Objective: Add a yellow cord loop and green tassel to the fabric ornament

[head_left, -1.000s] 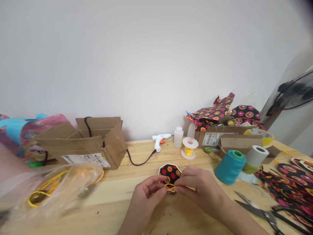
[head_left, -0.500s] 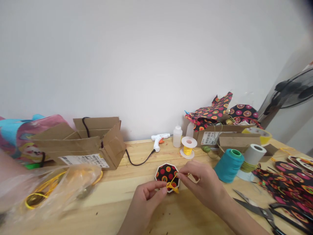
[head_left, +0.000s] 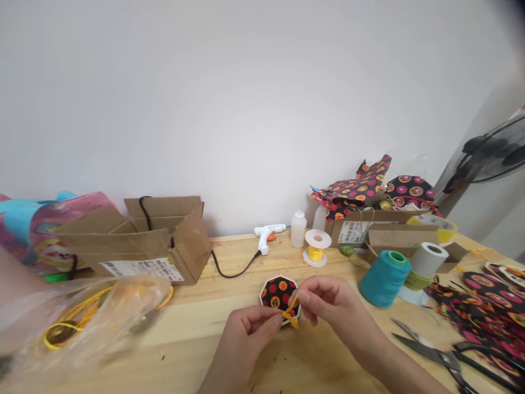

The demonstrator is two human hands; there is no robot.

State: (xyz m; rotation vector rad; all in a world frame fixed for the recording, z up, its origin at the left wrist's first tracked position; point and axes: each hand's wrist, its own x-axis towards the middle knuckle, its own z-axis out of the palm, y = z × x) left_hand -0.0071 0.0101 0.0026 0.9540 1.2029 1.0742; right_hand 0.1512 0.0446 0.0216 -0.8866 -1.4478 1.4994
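Observation:
Between my hands is a short yellow cord (head_left: 292, 320), bunched into what looks like a loop or knot. Thumb and forefinger of my left hand (head_left: 255, 331) pinch the bunched part. With its fingertips closed, my right hand (head_left: 330, 304) holds a strand of the same cord just up and to the right. Behind and beneath them lies an octagonal piece (head_left: 279, 294) with a pale rim, covered in black fabric printed with red and orange flowers. My fingertips and the cord hide its lower right part.
A yellow cord spool (head_left: 318, 238), white glue gun (head_left: 268, 236) and squeeze bottle (head_left: 298, 230) stand behind. Right are a teal thread cone (head_left: 385, 278), scissors (head_left: 441, 355) and printed fabric (head_left: 488, 312). Left are a cardboard box (head_left: 143, 249) and a plastic bag (head_left: 123, 312) with yellow cord.
My right hand has shifted slightly left and closer to my left fingers, and the cord strand between them is shorter. My left hand keeps its pinch in nearly the same place.

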